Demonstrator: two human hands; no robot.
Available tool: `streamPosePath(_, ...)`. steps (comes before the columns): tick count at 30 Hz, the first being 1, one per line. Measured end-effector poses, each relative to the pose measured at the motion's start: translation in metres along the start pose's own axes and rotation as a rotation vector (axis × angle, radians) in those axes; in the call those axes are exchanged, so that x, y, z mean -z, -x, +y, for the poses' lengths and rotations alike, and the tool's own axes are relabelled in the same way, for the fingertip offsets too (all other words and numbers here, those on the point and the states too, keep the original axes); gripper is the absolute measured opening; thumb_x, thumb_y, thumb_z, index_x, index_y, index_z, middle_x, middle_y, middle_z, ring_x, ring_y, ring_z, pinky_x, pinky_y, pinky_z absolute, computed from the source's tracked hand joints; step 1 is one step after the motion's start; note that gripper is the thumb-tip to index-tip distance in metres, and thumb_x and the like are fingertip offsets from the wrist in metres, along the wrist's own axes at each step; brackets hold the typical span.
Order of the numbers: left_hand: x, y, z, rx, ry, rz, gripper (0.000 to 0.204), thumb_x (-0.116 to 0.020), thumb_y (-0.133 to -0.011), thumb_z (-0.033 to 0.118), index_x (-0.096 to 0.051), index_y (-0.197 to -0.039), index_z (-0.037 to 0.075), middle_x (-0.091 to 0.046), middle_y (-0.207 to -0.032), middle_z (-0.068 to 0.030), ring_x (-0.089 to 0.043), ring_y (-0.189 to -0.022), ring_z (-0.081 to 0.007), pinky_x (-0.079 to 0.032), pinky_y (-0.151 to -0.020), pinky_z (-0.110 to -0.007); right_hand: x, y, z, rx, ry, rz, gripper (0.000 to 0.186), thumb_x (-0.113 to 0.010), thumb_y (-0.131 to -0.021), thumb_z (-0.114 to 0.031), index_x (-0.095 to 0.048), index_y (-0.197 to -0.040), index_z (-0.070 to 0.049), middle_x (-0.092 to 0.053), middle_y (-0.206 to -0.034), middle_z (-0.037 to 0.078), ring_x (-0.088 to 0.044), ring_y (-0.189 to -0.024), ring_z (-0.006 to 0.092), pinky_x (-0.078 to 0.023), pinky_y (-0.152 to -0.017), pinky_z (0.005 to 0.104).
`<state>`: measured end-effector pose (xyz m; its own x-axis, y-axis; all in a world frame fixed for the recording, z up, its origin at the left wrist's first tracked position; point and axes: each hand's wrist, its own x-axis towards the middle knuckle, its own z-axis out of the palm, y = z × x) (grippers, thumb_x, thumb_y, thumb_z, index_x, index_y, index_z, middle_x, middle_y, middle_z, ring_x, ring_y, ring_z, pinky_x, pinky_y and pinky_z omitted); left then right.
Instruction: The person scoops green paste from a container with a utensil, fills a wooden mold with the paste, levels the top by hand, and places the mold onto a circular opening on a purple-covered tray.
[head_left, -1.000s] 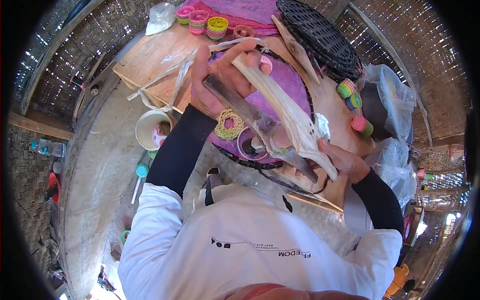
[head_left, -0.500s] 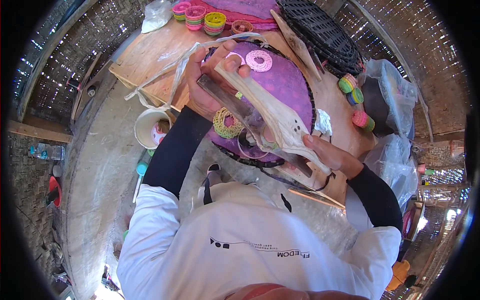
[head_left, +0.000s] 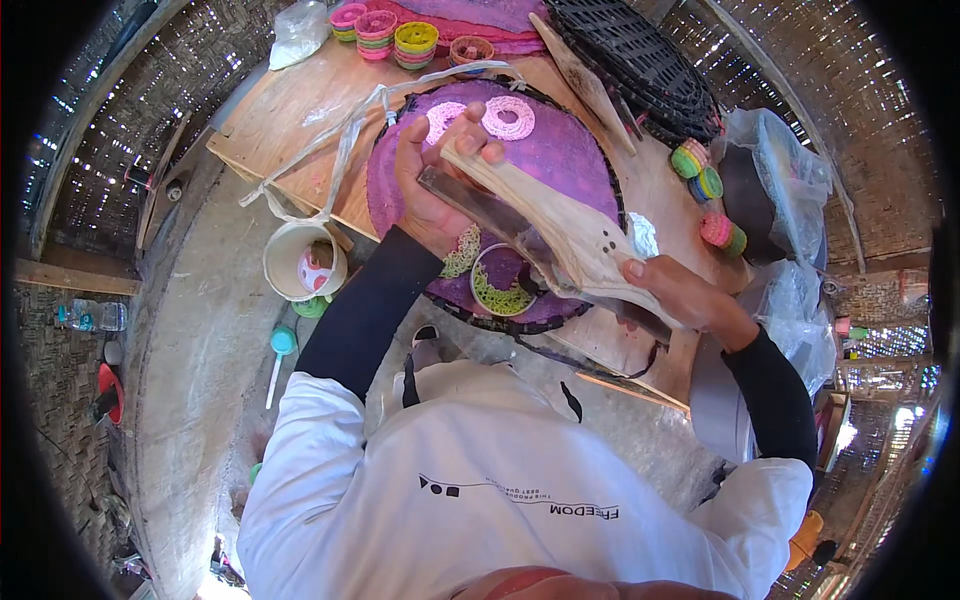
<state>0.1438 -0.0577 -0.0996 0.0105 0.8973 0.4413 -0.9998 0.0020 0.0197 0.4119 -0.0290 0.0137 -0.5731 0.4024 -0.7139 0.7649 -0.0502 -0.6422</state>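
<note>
Both my hands hold a long wooden press, made of a pale carved upper board with small dark holes and a darker board beneath it. My left hand wraps round its upper left end, and my right hand grips the lower right end. Under the press lies a round tray lined with purple cloth. Pink ring-shaped pieces of fine strands rest at its far side. Nearer to me, a pale hoop surrounds green strands, beside a yellow-green piece partly hidden by my left wrist.
Stacked coloured cups and a white plastic bag stand on the wooden table. Black woven trays lean at the back right. A white bucket is left of the table. Small coloured cups lie at the right.
The press has shifted slightly right and down, its two boards now closer together at the right end. More of the hoop and green strands shows beneath it.
</note>
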Motion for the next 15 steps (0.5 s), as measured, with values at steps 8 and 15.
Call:
streamPosePath(8,-0.009,-0.001,0.032,-0.030,-0.203,-0.036,0.051,-0.044,-0.087,0.042,-0.035,-0.122,0.005,-0.052,-0.067,0.0091,-0.054,-0.076,-0.0119,-0.040,-0.080,-0.037,-0.025,-0.022,-0.011,0.156,0.055,0.195,0.063,-0.048,-0.085,-0.057,-0.063,-0.091,0.004,-0.056,-0.065,0.004,-0.053,-0.058,0.0099,-0.043,-0.053,0.0258)
streamPosePath(15,-0.014,0.021,0.042,-0.094,-0.264,0.071,0.051,-0.041,-0.088,0.041,-0.038,-0.121,0.002,-0.048,-0.067,0.0078,-0.053,-0.077,-0.0118,-0.040,-0.080,-0.034,-0.037,-0.035,-0.005,0.172,0.021,0.086,0.064,-0.045,-0.086,-0.057,-0.066,-0.085,0.004,-0.055,-0.057,0.004,-0.052,-0.051,0.0098,-0.041,-0.047,0.0257)
